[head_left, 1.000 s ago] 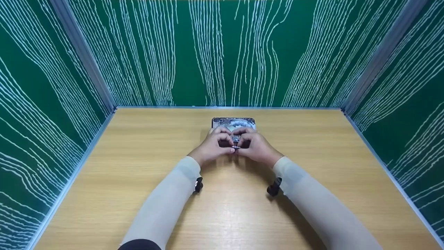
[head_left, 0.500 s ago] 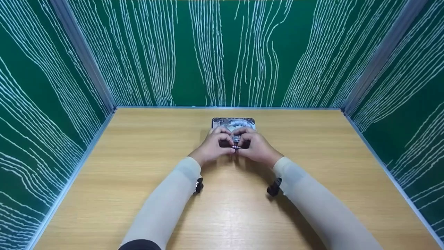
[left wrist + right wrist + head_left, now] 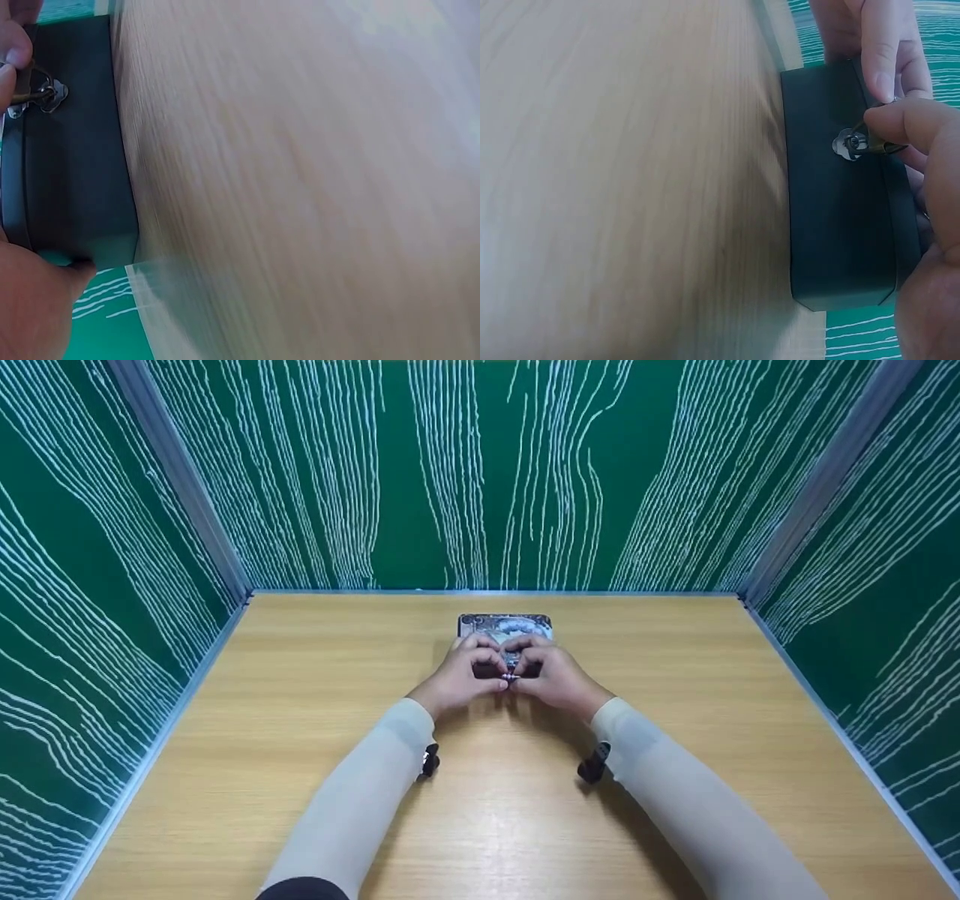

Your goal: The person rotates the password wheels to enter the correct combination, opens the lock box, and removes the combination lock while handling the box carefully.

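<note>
A small dark box with a patterned lid stands at the far middle of the table. Its front wall is plain and dark, with a metal wire clasp fixed to a small plate. From the left, my left hand reaches round the box with curled fingers over the lid, thumb and index finger pinching at the clasp. My right hand mirrors it on the right, its thumb and index finger also pinching the clasp. Both thumbs nearly meet at the front. The fingertips partly hide the clasp.
The wooden table runs from the box back toward me. Green walls with white wavy lines stand behind it and on both sides, joined by grey corner posts. A dark wrist camera hangs under the right sleeve.
Both hands and the box keep their places. Only the metal clasp between the fingertips has tilted slightly upward.
</note>
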### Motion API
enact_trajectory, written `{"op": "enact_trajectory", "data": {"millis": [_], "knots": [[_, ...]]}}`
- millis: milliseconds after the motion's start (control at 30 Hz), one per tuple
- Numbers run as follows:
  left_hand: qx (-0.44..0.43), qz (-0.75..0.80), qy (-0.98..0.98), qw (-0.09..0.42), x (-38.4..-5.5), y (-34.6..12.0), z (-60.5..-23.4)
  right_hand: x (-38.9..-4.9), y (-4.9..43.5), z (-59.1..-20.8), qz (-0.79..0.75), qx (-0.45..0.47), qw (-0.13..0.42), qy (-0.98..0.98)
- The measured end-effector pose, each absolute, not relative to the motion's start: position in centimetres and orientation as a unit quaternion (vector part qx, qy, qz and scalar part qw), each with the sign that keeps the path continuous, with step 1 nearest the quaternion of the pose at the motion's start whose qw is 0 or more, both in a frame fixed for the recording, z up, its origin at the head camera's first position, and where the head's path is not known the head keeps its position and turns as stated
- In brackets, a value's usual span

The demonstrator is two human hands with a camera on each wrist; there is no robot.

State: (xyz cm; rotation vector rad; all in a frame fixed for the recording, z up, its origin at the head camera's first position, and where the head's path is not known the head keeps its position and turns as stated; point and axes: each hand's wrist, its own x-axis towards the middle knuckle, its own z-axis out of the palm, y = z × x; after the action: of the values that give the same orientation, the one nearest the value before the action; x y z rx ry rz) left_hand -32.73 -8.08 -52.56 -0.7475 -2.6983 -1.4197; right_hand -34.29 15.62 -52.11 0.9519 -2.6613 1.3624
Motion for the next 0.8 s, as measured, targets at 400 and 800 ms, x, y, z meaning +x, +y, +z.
{"op": "enact_trajectory", "data": {"millis": [400,800], "knots": [[-0.251,-0.458,-0.853,0.013,-32.99,-8.02,-52.83,-34.34,15.61,-52.17,0.439,0.306,0.01,-0.844],[-0.25,-0.459,-0.853,0.012,-33.05,-8.06,-52.95,-34.43,15.59,-52.37,0.44,0.3,0.005,-0.846]]}}
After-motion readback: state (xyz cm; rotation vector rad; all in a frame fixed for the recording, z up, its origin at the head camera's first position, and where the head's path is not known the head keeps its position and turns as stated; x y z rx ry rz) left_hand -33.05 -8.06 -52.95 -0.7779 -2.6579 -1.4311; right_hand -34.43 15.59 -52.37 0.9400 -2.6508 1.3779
